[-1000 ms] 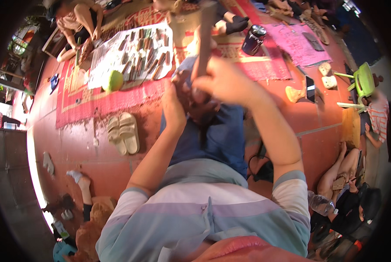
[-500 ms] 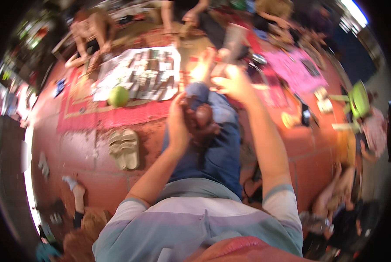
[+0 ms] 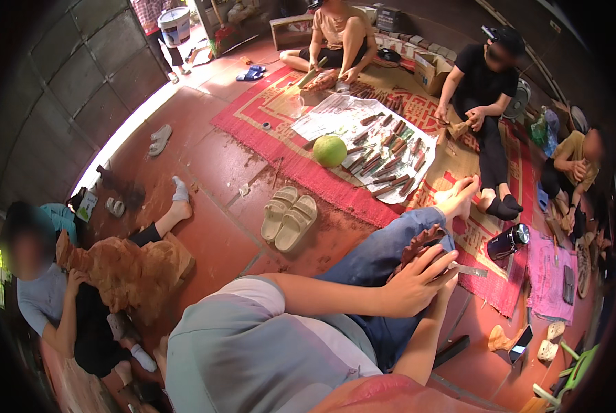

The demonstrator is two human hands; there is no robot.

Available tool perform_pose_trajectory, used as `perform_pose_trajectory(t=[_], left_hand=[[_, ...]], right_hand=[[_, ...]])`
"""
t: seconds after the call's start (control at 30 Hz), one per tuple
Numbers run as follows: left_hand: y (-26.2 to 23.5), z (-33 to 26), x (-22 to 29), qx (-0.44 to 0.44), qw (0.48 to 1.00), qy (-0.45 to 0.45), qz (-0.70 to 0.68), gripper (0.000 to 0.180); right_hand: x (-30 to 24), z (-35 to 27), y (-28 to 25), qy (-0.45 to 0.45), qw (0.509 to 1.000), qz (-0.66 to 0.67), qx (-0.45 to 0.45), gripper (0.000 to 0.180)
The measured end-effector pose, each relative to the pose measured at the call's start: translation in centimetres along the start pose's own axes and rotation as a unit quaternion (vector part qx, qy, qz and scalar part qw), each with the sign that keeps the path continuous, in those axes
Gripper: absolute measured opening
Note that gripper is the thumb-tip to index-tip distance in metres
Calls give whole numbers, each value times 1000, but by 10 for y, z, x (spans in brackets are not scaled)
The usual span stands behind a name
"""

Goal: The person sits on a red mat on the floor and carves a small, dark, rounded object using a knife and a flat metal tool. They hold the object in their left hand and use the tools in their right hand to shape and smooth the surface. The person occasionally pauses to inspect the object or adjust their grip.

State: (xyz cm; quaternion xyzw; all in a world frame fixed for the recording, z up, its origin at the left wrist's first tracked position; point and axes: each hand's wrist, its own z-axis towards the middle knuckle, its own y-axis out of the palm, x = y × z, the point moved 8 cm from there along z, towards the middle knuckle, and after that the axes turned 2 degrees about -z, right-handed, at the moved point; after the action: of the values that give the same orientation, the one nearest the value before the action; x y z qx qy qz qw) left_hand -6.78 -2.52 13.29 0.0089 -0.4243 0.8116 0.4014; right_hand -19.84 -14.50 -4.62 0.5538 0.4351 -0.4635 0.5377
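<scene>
My bent leg in blue jeans [image 3: 373, 258] supports a dark reddish-brown wood carving [image 3: 421, 241] with a ridged, bumpy edge. My left hand [image 3: 418, 282] is curled over the carving, its fingers toward the right. Partly behind it, my right hand [image 3: 447, 286] is closed, with most of its fingers hidden. A flat metal chisel blade [image 3: 472, 271] sticks out to the right from between the hands; it appears to be in my right hand, though its handle is covered.
Wood-handled carving tools [image 3: 390, 155] lie on white paper [image 3: 328, 113] over a red mat [image 3: 253, 117], beside a green round fruit [image 3: 330, 151]. Near me are beige sandals [image 3: 289, 219] and a dark flask [image 3: 507, 242]. Several people sit around; one at left has a large wood carving [image 3: 125, 272].
My view has swung left and sharpened, bringing the person at left into sight. My right hand, earlier apart from the carving, is now beside my left hand, with a metal blade showing.
</scene>
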Motion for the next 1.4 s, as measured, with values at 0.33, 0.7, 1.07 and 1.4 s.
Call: perform_pose_trajectory(t=[0.33, 0.7, 1.07, 1.4], left_hand=[[-25, 38, 12, 26, 998, 59, -27, 58], [10, 74, -8, -140, 984, 34, 103, 17], [-4, -17, -1, -44, 998, 41, -1, 63], [14, 44, -14, -143, 989, 5, 34, 16]], right_hand=[[8, -10, -27, -44, 995, 93, 9, 12], [7, -14, -13, 32, 959, 276, 62, 20], [19, -3, -6, 44, 972, 227, 37, 15], [25, -17, -27, -2, 990, 130, 55, 12]])
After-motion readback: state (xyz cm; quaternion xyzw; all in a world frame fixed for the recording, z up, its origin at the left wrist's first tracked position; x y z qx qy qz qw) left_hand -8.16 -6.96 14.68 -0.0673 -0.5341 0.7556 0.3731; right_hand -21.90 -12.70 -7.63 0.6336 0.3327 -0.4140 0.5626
